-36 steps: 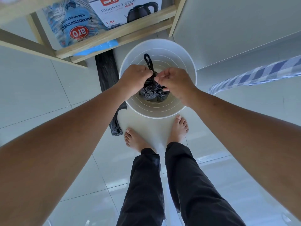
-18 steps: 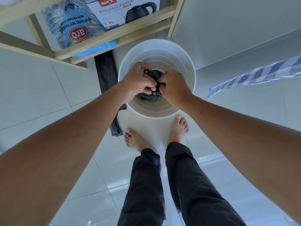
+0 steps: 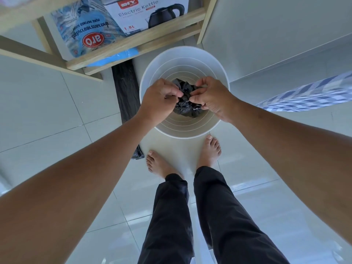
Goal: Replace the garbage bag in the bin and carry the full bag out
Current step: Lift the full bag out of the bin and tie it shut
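Observation:
A round white bin stands on the tiled floor just past my bare feet. Inside it, above the ribbed bottom, hangs a small, bunched black garbage bag. My left hand pinches the bag's gathered top from the left. My right hand pinches it from the right, fingertips almost meeting the left ones over the knot. A flat, folded black bag lies on the floor to the left of the bin, its lower end partly hidden by my left forearm.
A wooden shelf rises behind the bin, holding a sugar pack and an electric kettle box. A white wall or cabinet stands to the right, with a blue checked cloth hanging beside it.
The long loose bag handle that stuck up one second ago is gone into the bunched top. Both hands came together, then shifted slightly apart, still pinching the bag's top.

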`<state>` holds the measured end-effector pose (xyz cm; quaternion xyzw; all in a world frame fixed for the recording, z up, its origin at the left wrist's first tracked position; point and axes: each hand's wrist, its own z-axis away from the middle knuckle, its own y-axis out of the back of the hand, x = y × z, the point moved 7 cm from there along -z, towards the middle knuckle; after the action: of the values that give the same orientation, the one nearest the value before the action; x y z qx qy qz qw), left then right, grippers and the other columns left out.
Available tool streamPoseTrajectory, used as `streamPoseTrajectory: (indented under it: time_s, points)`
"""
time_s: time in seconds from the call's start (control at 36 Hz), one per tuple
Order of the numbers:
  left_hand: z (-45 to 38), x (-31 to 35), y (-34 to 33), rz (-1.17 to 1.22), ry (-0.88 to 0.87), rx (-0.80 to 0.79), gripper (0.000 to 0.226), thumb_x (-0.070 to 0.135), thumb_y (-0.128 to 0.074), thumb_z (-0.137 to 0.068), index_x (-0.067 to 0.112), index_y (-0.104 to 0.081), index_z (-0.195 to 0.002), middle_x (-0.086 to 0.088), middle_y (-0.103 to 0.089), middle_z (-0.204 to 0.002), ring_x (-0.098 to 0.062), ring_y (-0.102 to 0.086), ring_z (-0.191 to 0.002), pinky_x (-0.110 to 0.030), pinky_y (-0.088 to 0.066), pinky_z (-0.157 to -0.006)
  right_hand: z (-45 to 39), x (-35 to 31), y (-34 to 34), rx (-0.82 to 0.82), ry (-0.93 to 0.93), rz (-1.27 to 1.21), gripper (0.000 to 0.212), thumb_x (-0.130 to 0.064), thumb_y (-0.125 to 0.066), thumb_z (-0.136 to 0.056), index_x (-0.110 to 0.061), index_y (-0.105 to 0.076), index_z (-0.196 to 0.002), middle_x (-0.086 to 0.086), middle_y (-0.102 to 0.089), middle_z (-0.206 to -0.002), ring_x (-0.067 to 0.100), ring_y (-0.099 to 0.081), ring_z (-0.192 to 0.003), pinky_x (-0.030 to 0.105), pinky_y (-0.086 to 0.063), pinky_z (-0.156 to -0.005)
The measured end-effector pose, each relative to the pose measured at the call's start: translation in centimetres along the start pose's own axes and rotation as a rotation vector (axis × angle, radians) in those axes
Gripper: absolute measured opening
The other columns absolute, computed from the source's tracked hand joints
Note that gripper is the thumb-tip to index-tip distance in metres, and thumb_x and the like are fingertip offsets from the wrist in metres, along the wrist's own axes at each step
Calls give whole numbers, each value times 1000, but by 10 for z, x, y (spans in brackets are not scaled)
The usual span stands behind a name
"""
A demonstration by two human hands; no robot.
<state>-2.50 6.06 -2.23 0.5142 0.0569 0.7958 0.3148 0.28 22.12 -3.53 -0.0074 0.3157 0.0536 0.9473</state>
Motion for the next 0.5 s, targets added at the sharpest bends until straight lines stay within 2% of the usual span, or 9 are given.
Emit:
streamPoseTrajectory:
  time_s: [0.06,0.11,0.17,0.25,0.28,0.36,0.44,0.5]
  points:
    - [2,5,-1,-6,-21,-52,15,8,-69,-85,12,-76,-97,-6,-64,-112,-15,-69,-99,-26,-56,-94,-1,2,3,21,-4,-36,37,8,-68,-80,-22,-49,-92,2,-67,-85,18,-58,-81,26,-42,-61]
    - [4,6,-3,38,-9,-98,24,10,-79,-81,3,-74,-103,-9,-62,-114,-13,-70,-99,-18,-56,-90,-1,4,3,34,-9,-45,37,7,-69,-80,-24,-49,-90,2,-68,-85,19,-58,-83,27,-42,-62]
    - [4,6,-2,42,-31,-93,29,9,-84,-75,0,-74,-101,-12,-62,-111,-16,-70,-98,-18,-57,-87,-1,5,1,38,-17,-49,37,5,-70,-79,-24,-49,-91,3,-69,-88,19,-58,-82,28,-43,-62]
    - [1,9,5,-60,-133,-5,17,8,-82,-76,1,-77,-91,-12,-64,-102,-21,-70,-90,-33,-61,-84,0,7,-3,33,-34,-81,39,4,-72,-77,-19,-50,-98,8,-71,-94,19,-57,-79,27,-42,-61]
    - [1,11,6,-88,-162,9,13,7,-81,-77,1,-78,-89,-11,-65,-101,-21,-70,-88,-34,-60,-82,0,8,-3,33,-38,-98,40,5,-73,-77,-17,-50,-102,9,-71,-94,19,-57,-78,27,-42,-59]
    - [3,14,5,-138,-240,-9,8,3,-75,-82,-2,-75,-87,-13,-62,-103,-22,-69,-87,-29,-61,-80,3,7,-1,33,-19,-130,46,1,-78,-74,-14,-51,-108,8,-72,-92,15,-60,-73,25,-42,-58]
    - [7,14,4,-152,-281,-33,1,-3,-70,-85,-4,-70,-85,-16,-60,-108,-20,-67,-88,-17,-58,-82,8,5,7,62,43,-71,48,-2,-79,-76,-13,-56,-116,4,-72,-85,5,-65,-68,15,-45,-54]
    - [9,11,7,-152,-281,-38,2,-5,-66,-87,-5,-66,-86,-15,-59,-110,-17,-65,-90,-12,-54,-84,8,6,15,109,99,-5,46,-4,-79,-76,-11,-60,-117,4,-67,-77,6,-65,-66,14,-47,-59]
